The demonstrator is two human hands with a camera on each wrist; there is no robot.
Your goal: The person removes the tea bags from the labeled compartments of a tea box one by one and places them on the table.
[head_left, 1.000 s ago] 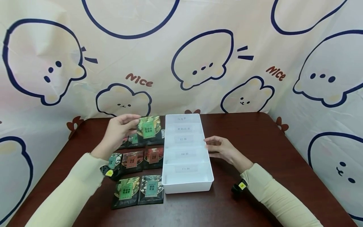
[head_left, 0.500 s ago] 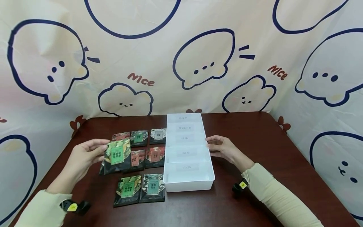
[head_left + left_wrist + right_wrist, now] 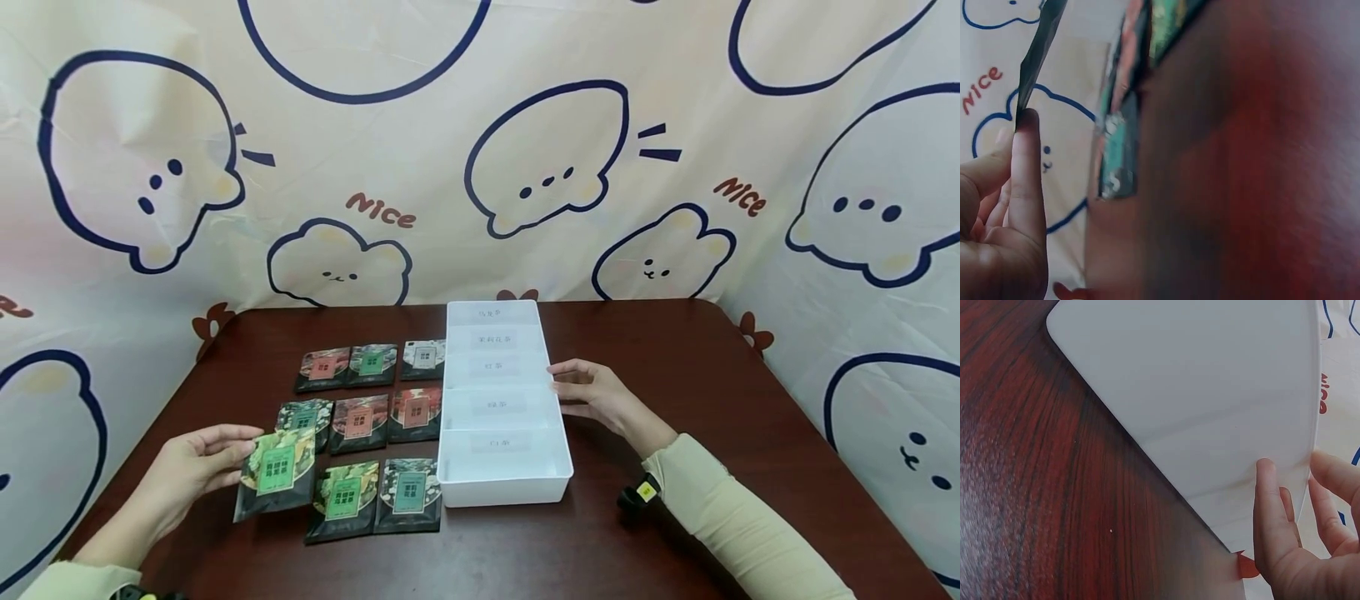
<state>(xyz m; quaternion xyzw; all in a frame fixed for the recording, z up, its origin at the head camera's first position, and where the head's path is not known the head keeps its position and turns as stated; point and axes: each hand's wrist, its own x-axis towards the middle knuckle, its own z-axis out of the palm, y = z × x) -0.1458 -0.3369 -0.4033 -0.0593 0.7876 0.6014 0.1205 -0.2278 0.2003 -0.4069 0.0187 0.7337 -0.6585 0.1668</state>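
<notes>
My left hand (image 3: 176,471) pinches a black tea bag packet (image 3: 276,471) with a green label by its upper left corner, between thumb and fingers. In the left wrist view the packet (image 3: 1038,53) appears edge-on above the fingertips. It is just left of the front row of packets on the table. My right hand (image 3: 603,400) touches the right side of a long white box (image 3: 506,493) with labelled compartments. In the right wrist view the fingers (image 3: 1267,506) lie against the box's outer wall and rim.
Left of the box lie several tea packets in rows: red-labelled (image 3: 360,422), green-labelled (image 3: 343,497), teal-labelled (image 3: 409,493) and a white-labelled one (image 3: 424,358). The dark wooden table (image 3: 675,350) ends at a cartoon-printed cloth (image 3: 420,150) behind it.
My left hand has carried the green-labelled packet from beside the box's far end leftward and toward me. The right hand has stayed at the box's side.
</notes>
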